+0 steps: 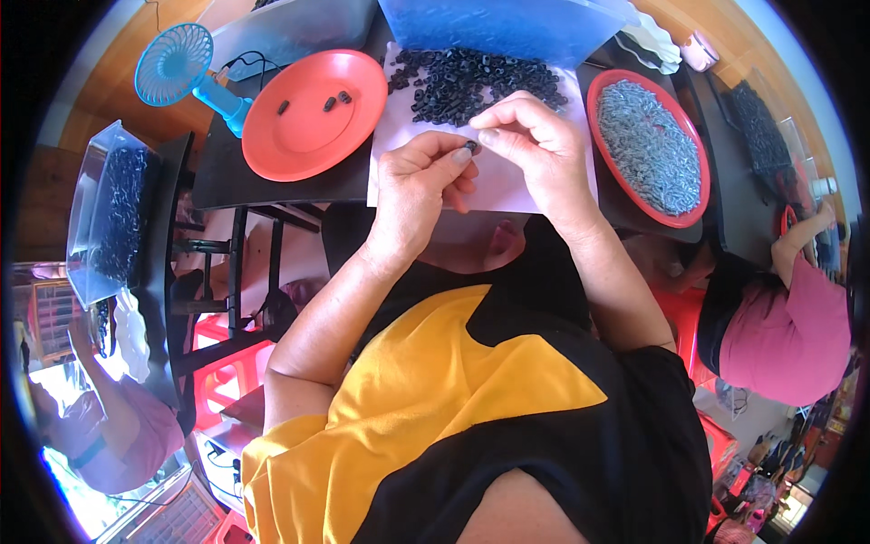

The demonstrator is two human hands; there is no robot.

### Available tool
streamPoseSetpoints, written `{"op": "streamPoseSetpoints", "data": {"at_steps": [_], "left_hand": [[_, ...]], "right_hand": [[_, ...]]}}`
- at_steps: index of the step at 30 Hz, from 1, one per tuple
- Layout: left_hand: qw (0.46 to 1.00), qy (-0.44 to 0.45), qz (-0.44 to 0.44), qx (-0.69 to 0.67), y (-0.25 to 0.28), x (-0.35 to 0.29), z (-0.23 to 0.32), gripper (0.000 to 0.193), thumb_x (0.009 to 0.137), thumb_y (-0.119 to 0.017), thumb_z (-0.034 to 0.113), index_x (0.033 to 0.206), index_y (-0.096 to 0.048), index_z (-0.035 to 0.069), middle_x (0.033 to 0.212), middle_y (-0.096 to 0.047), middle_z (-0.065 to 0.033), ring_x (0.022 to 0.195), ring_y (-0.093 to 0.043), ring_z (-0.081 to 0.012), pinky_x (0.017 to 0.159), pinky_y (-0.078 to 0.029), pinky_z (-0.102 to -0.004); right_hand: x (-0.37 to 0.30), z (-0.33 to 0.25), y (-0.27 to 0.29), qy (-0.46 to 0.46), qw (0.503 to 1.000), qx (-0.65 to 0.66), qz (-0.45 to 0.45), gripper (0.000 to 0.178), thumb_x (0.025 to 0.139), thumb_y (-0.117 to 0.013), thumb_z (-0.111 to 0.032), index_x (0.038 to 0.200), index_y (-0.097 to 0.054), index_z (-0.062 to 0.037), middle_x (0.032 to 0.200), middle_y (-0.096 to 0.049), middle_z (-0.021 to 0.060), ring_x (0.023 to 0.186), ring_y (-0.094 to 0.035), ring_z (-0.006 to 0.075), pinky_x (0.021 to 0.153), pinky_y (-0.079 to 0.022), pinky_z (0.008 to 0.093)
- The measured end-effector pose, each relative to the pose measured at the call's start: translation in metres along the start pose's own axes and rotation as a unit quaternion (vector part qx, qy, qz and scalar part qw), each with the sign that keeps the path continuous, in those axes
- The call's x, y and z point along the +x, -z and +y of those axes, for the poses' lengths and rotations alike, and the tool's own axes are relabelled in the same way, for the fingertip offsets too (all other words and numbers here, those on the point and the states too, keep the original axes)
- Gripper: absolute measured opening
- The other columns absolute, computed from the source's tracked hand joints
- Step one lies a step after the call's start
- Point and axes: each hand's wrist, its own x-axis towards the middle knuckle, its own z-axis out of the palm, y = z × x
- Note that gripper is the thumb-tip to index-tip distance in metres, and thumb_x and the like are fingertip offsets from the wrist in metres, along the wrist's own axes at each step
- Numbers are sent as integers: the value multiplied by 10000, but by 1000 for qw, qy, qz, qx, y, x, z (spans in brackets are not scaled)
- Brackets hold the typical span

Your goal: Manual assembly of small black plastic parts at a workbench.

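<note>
My left hand (415, 179) is closed, pinching a small black plastic part (471, 145) between thumb and index finger. Close beside it, my right hand (536, 145) has its thumb and index finger pressed together; whatever they hold, if anything, is too small to make out. Both hands are over a pale pink sheet (503, 192) on the dark table. Just beyond them lies a heap of similar black parts (489, 86). A red plate (308, 127) on the left bears a few black pieces. On the right, another red plate (675, 219) is heaped with small silvery pieces (648, 150).
A blue fan (177, 65) stands behind the left plate. Clear plastic bins stand at the back (507, 27) and far left (118, 208), the left one holding dark parts. Other people sit at the right (788, 335) and left (122, 426).
</note>
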Motion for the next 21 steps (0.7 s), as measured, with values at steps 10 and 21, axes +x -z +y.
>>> {"op": "streamPoseSetpoints", "data": {"at_steps": [10, 21], "left_hand": [[1000, -13, -3, 21, 1, 1, -1, 148, 939, -654, 57, 1025, -700, -54, 799, -681, -80, 673, -644, -130, 554, -509, -240], [999, -10, -22, 25, -1, -2, 2, 156, 938, -661, 94, 994, -705, -45, 769, -662, -66, 651, -622, -110, 544, -497, -232]], "right_hand": [[0, -7, 0, -110, 990, 87, -20, 136, 871, -674, 47, 996, -681, -6, 927, -707, 40, 873, -671, 105, 798, -546, 244], [-3, -9, -1, -92, 993, 69, -13, 172, 854, -680, 47, 1017, -674, -6, 936, -695, 29, 866, -652, 94, 798, -540, 241]]}}
